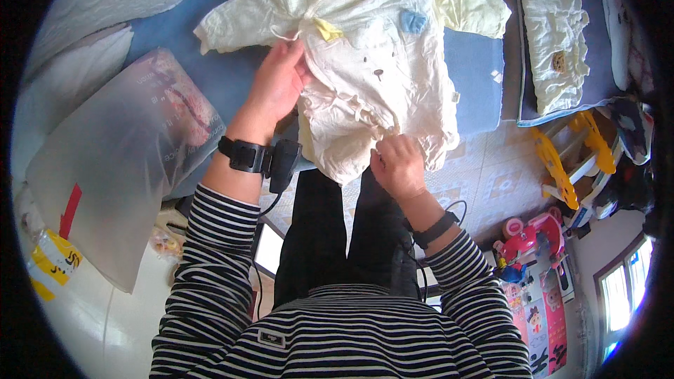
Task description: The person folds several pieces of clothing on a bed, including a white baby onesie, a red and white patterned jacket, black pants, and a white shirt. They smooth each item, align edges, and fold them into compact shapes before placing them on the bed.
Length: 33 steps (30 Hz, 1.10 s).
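Observation:
A cream baby romper (416, 81) lies spread in front of me, with a small bear face on its chest and pale yellow sleeves. Yellow and blue fabric pieces stand out near its top. At the romper's left side, my left hand (279, 81) has hold of the front edge, close to a thin white tie (284, 35); some fingertips are hidden by the cloth. Curled around the crotch edge between the two leg parts is my right hand (400, 166). The fabric there is gathered and creased.
Beneath the romper is a blue cover (476, 79). A translucent plastic bag (110, 152) stands at left. On a dark mat at right lies a folded cream garment (553, 26). Yellow-and-white steps (555, 160) and a pink toy (532, 242) are on the right.

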Available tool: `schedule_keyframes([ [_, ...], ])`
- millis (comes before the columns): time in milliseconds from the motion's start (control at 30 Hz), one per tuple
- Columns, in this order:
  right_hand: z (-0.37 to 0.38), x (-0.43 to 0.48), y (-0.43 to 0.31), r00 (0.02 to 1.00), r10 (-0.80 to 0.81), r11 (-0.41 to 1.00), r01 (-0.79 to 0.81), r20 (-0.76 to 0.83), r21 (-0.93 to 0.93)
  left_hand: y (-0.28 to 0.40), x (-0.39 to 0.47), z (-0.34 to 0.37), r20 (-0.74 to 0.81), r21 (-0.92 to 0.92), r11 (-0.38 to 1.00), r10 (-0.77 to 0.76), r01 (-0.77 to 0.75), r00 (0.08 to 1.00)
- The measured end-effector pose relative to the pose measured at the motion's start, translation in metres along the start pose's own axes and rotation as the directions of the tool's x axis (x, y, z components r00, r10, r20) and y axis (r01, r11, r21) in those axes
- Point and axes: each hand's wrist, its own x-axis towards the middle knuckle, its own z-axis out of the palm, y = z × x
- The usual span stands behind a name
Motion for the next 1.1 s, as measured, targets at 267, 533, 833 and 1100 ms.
schedule_keyframes([
  [267,0.015,0.050,0.013,0.963,0.268,0.963,-0.268,-0.015,0.023,-0.028,-0.013,0.025,0.053,0.324,0.923,-0.238,0.209,0.970],
  [533,-0.015,0.008,-0.002,0.996,-0.078,0.991,0.072,0.053,0.112,-0.030,-0.028,0.005,-0.029,0.348,0.890,-0.302,0.293,0.953],
  [833,-0.028,0.011,0.041,0.843,0.256,0.927,-0.353,-0.473,-0.128,-0.051,-0.039,-0.031,-0.397,0.391,0.911,0.299,-0.134,0.868],
  [1100,-0.052,0.009,0.084,0.808,0.587,0.738,-0.560,0.052,0.377,-0.093,-0.096,-0.045,-0.157,0.660,0.717,-0.159,0.224,0.975],
])
